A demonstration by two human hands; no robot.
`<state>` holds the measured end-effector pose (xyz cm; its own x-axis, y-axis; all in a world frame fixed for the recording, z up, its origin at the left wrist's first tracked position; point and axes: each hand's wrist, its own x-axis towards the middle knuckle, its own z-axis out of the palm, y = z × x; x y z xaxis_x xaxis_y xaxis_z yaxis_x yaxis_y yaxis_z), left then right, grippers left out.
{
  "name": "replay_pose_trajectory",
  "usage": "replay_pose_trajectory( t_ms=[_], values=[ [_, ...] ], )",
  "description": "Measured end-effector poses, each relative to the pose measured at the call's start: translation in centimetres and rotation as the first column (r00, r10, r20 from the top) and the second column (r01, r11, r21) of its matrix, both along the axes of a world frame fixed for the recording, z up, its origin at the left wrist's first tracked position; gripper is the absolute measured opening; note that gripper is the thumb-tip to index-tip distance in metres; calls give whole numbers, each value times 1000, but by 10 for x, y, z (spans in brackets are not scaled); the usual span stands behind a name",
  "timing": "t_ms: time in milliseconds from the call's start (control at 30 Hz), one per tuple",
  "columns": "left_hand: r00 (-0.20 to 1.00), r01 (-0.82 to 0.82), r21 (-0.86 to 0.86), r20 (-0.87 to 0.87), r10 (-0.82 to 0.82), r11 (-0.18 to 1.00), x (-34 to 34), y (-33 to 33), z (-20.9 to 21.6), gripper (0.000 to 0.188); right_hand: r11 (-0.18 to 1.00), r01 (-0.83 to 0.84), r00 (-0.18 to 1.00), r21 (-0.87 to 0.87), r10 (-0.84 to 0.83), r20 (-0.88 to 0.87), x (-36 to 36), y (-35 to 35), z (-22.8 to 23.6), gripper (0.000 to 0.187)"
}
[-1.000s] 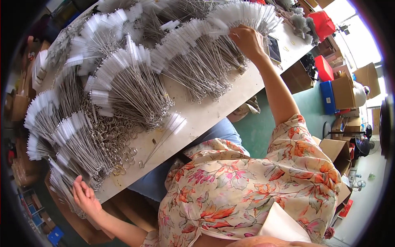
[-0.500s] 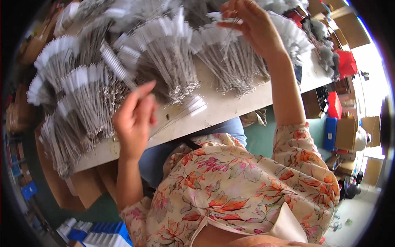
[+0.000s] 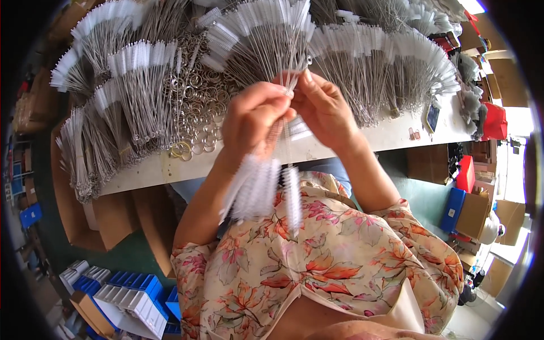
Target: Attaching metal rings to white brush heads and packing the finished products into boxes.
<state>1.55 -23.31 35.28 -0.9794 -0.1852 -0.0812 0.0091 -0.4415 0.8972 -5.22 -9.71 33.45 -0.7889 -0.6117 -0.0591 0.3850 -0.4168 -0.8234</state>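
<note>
My left hand is closed around the thin wire stems of several straw brushes. Their white bristle heads hang down below it, smeared by motion. One straw brush hangs a little apart from that bunch, to its right. My right hand meets the left at the upper stem ends, thumb and fingers pinched together. Whatever small part sits in that pinch is hidden by the fingers. Just beyond both hands, a large fan of brushes lies on the table.
Loose metal rings are heaped left of my hands. More brush bundles lie at left and right on the white table. A dark phone-like object rests at the right. Cardboard boxes and blue-and-white bins stand below.
My right hand has come down from the far bundles to meet the left. The left hand has moved right and now grips a bunch of brushes. The view has shifted, revealing the rings.
</note>
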Motion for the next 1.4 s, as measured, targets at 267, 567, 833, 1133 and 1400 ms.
replay_pose_trajectory(
  t_ms=[267,567,833,1133,1400],
  values=[
    [692,-627,-699,-703,-167,343,24,-30,-23,55,973,-223,975,59,224,-10,-8,10,23,17],
    [831,176,-515,-378,-407,839,41,-54,-13,73,768,-290,676,571,587,-446,30,-11,33,17],
    [863,-76,-609,-436,-254,789,68,-34,-23,25,558,-667,683,493,723,104,34,5,31,20],
    [939,66,-949,163,303,307,113,-56,-81,20,181,517,361,837,840,-405,26,99,-30,15],
    [985,-118,-431,62,159,895,103,-58,-61,11,794,87,485,602,494,-721,64,-30,-15,9]
  ],
)
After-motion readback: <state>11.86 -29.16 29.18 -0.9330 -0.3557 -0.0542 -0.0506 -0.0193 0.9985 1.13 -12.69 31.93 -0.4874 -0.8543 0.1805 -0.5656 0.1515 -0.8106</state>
